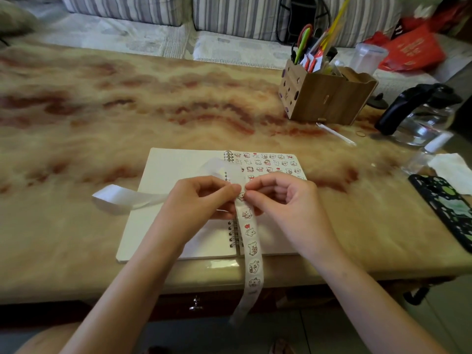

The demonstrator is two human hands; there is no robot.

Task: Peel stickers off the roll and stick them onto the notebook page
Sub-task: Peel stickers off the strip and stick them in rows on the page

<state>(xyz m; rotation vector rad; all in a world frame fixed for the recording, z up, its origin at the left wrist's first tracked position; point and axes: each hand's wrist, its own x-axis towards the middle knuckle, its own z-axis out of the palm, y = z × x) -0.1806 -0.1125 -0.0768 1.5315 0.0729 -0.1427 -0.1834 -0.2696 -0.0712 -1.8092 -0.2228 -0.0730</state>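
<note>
An open spiral notebook (163, 172) lies at the table's front edge. Rows of small cartoon stickers (268, 162) cover the top of its right page. A white sticker strip (251, 246) hangs from my hands down over the table edge, printed with round stickers. Its used blank backing (120, 198) curls away to the left across the left page. My left hand (199, 200) pinches the strip above the notebook's spine. My right hand (283, 198) pinches a sticker (241, 196) on the strip, fingertips almost touching those of the left hand.
A wooden organizer box (324, 98) with scissors and pens stands at the back right. A glass kettle with a black handle (419, 116), a white tissue (452, 172) and a dark patterned phone case (447, 208) lie at the right. A striped sofa (127, 8) runs behind the table.
</note>
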